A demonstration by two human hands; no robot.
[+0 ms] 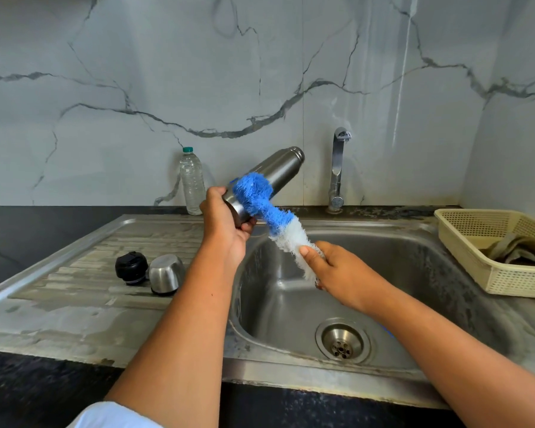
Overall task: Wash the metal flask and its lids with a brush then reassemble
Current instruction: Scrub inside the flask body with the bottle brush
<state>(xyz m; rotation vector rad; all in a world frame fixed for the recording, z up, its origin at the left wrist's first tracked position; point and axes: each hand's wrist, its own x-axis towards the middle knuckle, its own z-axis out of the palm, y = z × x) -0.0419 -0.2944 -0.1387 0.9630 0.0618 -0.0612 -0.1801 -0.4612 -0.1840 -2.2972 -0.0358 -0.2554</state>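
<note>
My left hand (226,220) grips the base of the metal flask (278,169), which tilts up and to the right above the sink, its open mouth toward the tap. My right hand (334,270) holds the blue and white bottle brush (269,211) by its white end. The blue bristles press against the flask's side near my left hand. On the draining board to the left lie a black inner lid (132,267) and a steel cup lid (166,273), side by side.
The steel sink basin (399,273) with its drain (342,342) lies below my hands. A tap (338,168) stands behind it with no water running. A clear plastic bottle (192,180) stands by the wall. A cream basket (476,248) holding a cloth sits at right.
</note>
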